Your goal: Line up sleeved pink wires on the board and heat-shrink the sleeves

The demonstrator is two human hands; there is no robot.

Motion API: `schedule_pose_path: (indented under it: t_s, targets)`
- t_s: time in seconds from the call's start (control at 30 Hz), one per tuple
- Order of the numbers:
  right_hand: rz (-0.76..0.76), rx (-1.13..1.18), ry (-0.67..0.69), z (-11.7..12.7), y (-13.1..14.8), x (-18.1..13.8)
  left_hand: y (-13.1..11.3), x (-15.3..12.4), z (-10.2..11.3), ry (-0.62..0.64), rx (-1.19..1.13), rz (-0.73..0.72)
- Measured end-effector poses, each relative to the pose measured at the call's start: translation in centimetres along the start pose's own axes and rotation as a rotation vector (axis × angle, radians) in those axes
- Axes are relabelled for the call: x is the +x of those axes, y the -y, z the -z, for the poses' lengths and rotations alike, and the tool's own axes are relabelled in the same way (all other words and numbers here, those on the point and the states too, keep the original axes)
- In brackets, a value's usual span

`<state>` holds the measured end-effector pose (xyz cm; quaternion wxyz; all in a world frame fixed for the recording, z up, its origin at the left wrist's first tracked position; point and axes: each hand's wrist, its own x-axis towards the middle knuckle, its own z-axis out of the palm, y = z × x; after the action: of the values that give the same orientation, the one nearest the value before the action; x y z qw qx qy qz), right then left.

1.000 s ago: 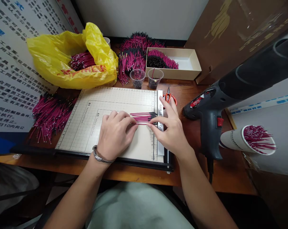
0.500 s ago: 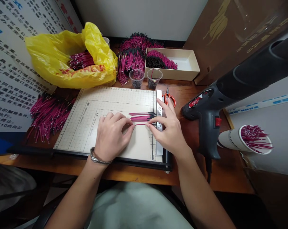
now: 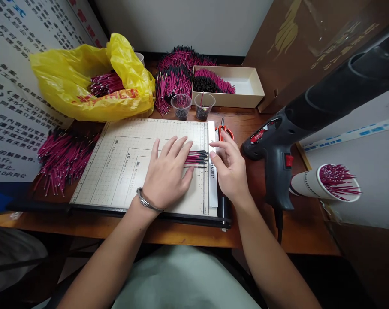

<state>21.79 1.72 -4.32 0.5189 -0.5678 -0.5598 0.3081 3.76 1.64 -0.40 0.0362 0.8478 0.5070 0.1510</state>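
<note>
Several magenta wires with black sleeved ends (image 3: 197,159) lie side by side on a cream paper cutter board (image 3: 113,180). My left hand (image 3: 168,174) rests over their left part, fingers spread and palm down, hiding that end. The black ends point to the white strip (image 3: 213,195) along the board's right side. At that strip is my right hand (image 3: 230,169), its thumb and fingers bent but apart, with nothing visible between them. Just beyond my right fingers lie orange-handled scissors or snips (image 3: 222,124), partly covered.
A yellow bag (image 3: 65,86) of wires stands back left, above a loose wire pile (image 3: 64,161). Behind the board are two clear cups (image 3: 204,107), more wires (image 3: 173,83) and a cardboard box (image 3: 229,101). A heat gun (image 3: 279,163) and paper cup (image 3: 305,183) occupy the right.
My left hand has gone from pinching at a wire's end to lying flat over the wires, further right. My right hand has let go of the wire and moved to the white strip.
</note>
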Motion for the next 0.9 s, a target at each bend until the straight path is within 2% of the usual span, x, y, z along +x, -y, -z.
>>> schedule_pose_path:
  t_s: [0.13, 0.3, 0.53, 0.63, 0.8, 0.9]
  targets:
    - [-0.019, 0.008, -0.004, -0.4, -0.5, -0.1, -1.0, 0.5, -1.0, 0.093, 0.035, -0.045]
    - [-0.042, 0.031, -0.016, -0.4, -0.7, -0.1, -1.1, -0.5, -2.0, 0.089, 0.079, -0.129]
    - [-0.068, 0.061, -0.010, -0.5, -0.6, -0.1, 0.9, -3.3, -0.2, 0.056, 0.132, -0.235]
    - [-0.075, 0.072, 0.007, -0.5, -0.4, -0.1, -0.1, -3.7, -0.2, 0.052, 0.136, -0.235]
    - [-0.097, 0.082, 0.037, -0.5, -0.9, 0.1, -2.9, -3.0, -1.5, 0.027, 0.107, -0.217]
    - [-0.104, 0.084, 0.056, -0.5, -1.1, 0.1, -3.3, -2.9, -1.4, 0.014, 0.077, -0.205]
